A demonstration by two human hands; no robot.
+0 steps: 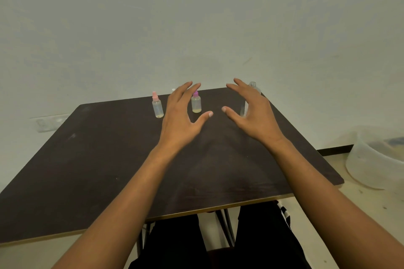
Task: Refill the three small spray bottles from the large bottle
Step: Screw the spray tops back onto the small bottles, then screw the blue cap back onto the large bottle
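Two small spray bottles stand near the far edge of the dark table (98, 159): one with a pink sprayer (157, 106) and one with a purple top (196, 102) holding a little yellowish liquid. My left hand (181, 116) hovers between them, fingers spread, holding nothing. My right hand (251, 111) hovers open to the right. Behind it stands a large clear bottle (253, 88), mostly hidden by the hand. A small white thing (173, 90) peeks out behind my left fingers; I cannot tell what it is.
A pale wall rises right behind the table's far edge. A translucent plastic tub (371, 159) sits on the floor to the right. My legs in black trousers are under the near table edge.
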